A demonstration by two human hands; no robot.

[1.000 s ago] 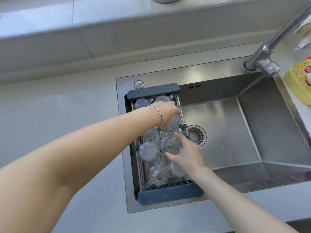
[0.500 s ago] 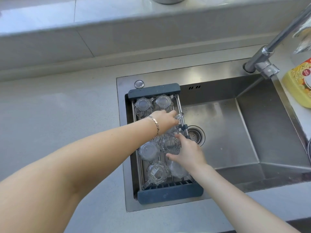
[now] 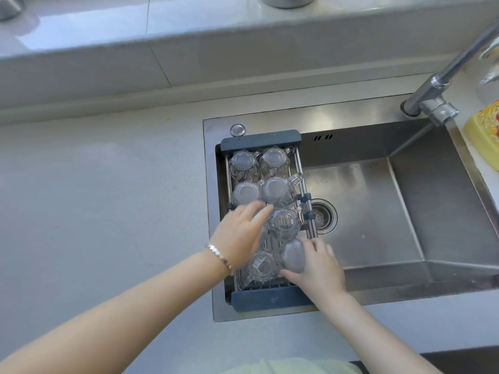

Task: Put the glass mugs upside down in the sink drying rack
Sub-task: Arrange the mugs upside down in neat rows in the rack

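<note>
A dark blue drying rack (image 3: 260,137) spans the left end of the steel sink (image 3: 378,206). Several glass mugs stand in it, most bottom up, such as the far pair (image 3: 244,164). One mug (image 3: 284,222) in the middle and one mug (image 3: 260,265) at the near left look mouth up. My left hand (image 3: 239,236) hovers over the rack's left side, fingers spread and blurred, holding nothing. My right hand (image 3: 317,261) wraps around the near-right mug (image 3: 293,255), which stands bottom up.
A grey countertop (image 3: 102,211) lies left of the sink. The drain (image 3: 322,215) sits just right of the rack. A chrome faucet (image 3: 437,95) rises at the far right, beside a yellow bottle (image 3: 483,133). A raised ledge (image 3: 189,36) runs along the back.
My left hand has let go of the second-row mug and pulled back toward me over the rack's left side. My right hand has shifted from the middle mug to the near-right mug.
</note>
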